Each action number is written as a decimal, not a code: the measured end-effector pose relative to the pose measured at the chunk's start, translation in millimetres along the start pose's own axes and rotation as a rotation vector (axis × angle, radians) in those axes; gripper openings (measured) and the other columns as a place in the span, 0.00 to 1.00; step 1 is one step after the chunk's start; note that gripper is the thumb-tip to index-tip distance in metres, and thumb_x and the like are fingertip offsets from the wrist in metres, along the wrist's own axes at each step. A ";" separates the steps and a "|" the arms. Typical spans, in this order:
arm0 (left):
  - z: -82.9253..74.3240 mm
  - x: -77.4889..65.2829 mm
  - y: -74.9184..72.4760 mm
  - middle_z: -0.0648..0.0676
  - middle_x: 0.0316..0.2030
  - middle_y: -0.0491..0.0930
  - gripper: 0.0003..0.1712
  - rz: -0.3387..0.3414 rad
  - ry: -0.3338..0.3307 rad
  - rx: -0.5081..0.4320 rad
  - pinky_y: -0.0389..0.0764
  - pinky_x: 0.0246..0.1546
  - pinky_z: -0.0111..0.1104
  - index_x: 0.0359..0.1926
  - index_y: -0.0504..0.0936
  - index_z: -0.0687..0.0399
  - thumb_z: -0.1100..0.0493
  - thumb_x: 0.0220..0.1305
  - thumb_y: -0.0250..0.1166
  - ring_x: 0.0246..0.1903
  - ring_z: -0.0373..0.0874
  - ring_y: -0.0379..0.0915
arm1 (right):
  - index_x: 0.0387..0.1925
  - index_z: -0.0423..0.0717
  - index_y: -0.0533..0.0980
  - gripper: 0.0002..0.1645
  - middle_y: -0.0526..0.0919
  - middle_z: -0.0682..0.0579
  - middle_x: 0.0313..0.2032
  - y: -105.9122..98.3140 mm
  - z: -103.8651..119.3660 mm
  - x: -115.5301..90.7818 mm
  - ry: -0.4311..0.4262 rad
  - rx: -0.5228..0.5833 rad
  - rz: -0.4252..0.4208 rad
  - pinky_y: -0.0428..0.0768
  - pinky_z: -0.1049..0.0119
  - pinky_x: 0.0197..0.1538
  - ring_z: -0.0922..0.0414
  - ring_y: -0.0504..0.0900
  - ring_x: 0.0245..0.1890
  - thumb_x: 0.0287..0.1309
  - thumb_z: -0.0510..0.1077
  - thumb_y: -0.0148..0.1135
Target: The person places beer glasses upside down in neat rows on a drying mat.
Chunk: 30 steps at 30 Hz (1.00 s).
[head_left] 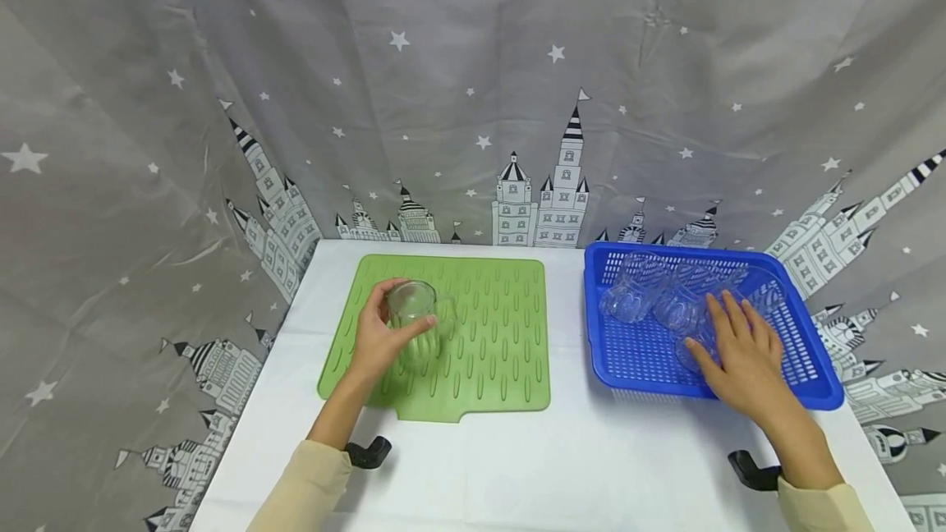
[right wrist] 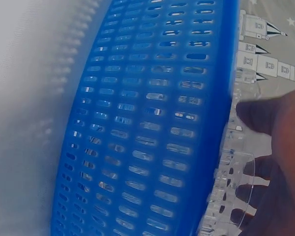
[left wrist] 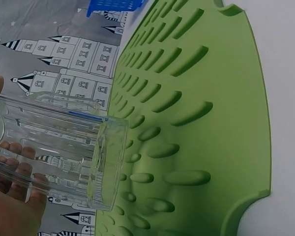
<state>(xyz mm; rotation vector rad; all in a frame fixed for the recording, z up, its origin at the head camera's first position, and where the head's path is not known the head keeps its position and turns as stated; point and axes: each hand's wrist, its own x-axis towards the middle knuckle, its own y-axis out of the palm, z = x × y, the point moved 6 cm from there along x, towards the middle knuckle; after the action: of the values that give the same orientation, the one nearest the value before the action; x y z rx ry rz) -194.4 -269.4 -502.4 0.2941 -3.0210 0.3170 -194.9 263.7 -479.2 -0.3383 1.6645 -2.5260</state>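
My left hand (head_left: 380, 339) grips a clear glass mug (head_left: 424, 343) by its sides, thumb on the near side and fingers round the far side. The mug stands roughly vertical, its lower end close over the green mat (head_left: 510, 335), and its handle points right. Through the glass in the left wrist view, several fingers (left wrist: 22, 172) show. My right hand (head_left: 746, 360) reaches into the blue basket (head_left: 613, 372), fingers spread over a clear glass mug (head_left: 687, 351) that it partly hides. In the right wrist view, the thumb (right wrist: 258, 115) and fingers are beside clear glass.
Several more clear glass mugs (head_left: 628, 298) lie in the basket, mostly along its back and left. The mat and basket rest on a white-covered table (head_left: 562, 466). A grey curtain (head_left: 458, 48) printed with castles and stars hangs behind and at both sides.
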 end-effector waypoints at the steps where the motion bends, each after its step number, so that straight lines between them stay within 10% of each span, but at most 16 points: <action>1: 0.6 0.8 0.0 0.58 0.66 0.77 0.46 -0.001 -0.002 0.007 0.72 0.73 0.49 0.72 0.72 0.53 0.65 0.55 0.83 0.63 0.49 0.74 | 0.85 0.36 0.49 0.48 0.48 0.25 0.83 -0.2 -0.2 0.0 0.000 0.000 0.000 0.44 0.16 0.73 0.24 0.42 0.82 0.79 0.54 0.57; 30: -8.9 47.0 -17.6 0.58 0.67 0.76 0.45 -0.034 0.042 0.055 0.77 0.60 0.29 0.74 0.70 0.54 0.61 0.59 0.81 0.59 0.44 0.73 | 0.86 0.38 0.45 0.50 0.43 0.28 0.85 5.5 -0.9 -3.4 0.014 -0.008 0.027 0.45 0.13 0.71 0.26 0.36 0.85 0.81 0.57 0.53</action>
<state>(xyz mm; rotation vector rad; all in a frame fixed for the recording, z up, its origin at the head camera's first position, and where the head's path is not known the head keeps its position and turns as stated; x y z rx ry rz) -236.2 -292.9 -485.1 0.3389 -2.9659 0.3986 -192.1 263.0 -485.0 -0.2976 1.6724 -2.5088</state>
